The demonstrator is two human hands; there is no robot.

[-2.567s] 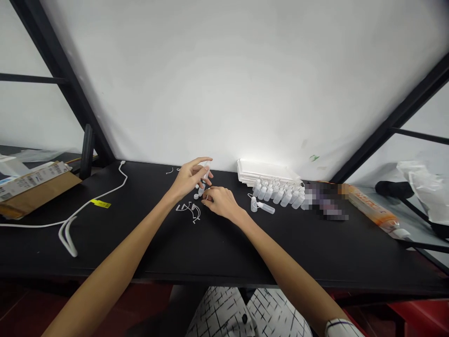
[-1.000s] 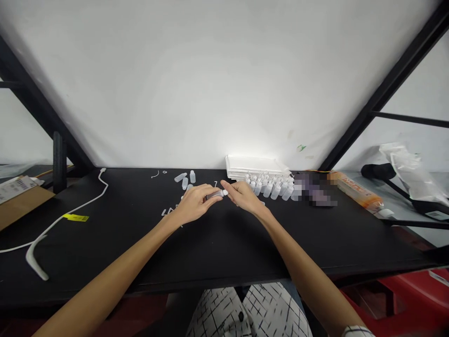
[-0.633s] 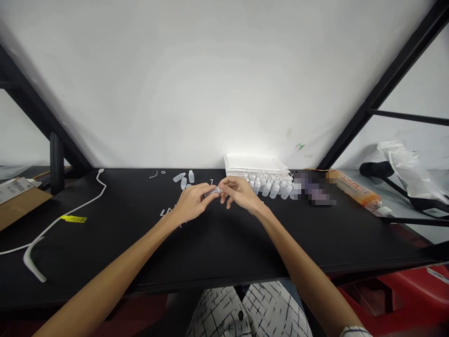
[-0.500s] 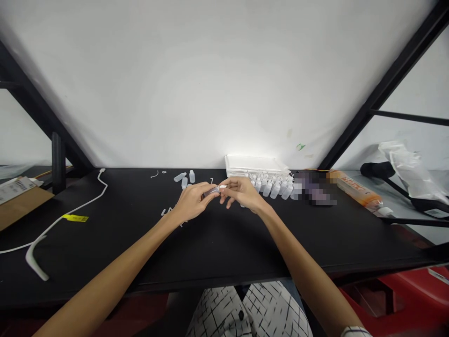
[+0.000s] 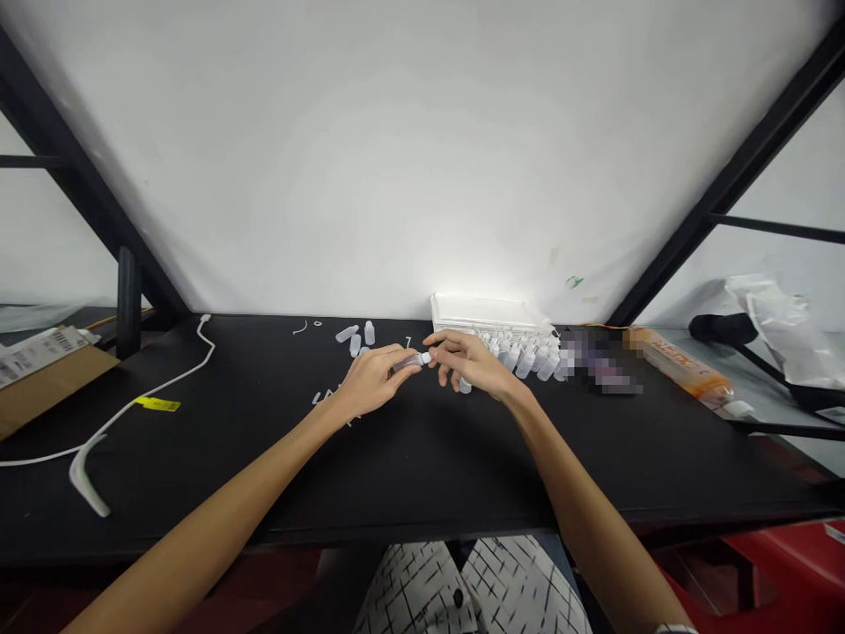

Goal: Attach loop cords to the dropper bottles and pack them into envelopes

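Between thumb and fingers, my left hand (image 5: pixel 375 380) grips a small translucent dropper bottle (image 5: pixel 409 360), lying almost level with its top toward the right. My right hand (image 5: pixel 476 364) pinches the white cap (image 5: pixel 425 358) at that end with thumb and forefinger, the other fingers curled loosely below. Several similar bottles without caps, one of them a small bottle (image 5: pixel 370 332), lie or stand beyond my left hand. Beside and behind my right hand stand many capped bottles (image 5: pixel 526 362). Small white plastic pieces (image 5: pixel 321 397) are scattered near my left wrist, partly hidden by it.
White stacked trays (image 5: pixel 489 310) sit against the wall. On the left of the black table (image 5: pixel 422 475) run a white cable (image 5: pixel 150 390) with a yellow tag (image 5: pixel 158 404) and a cardboard box (image 5: pixel 59 379). An orange-labelled bottle (image 5: pixel 687 365) lies at the right.
The view has shifted slightly, so the scene sits a little further right. The white cap shows more clearly between my hands; both hands stay at the bottle.
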